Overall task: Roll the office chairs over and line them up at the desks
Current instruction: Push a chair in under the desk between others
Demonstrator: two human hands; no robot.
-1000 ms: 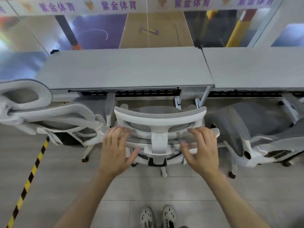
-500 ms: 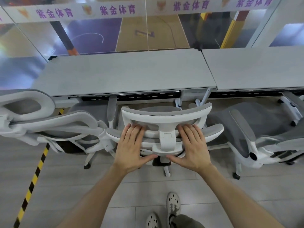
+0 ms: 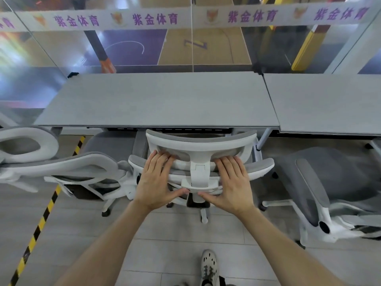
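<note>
The left hand (image 3: 155,178) and right hand (image 3: 231,180) press flat on the back of the middle chair (image 3: 201,144), fingers straight and close together, thumbs splayed (no grip, only pressure). The chair sits at the desk's (image 3: 156,100) front edge. This looks like the final push; next probably comes squaring it to the desk.

Forearms (image 3: 107,244) bare; white perforated clog (image 3: 208,265) w/ dark holes.
</note>
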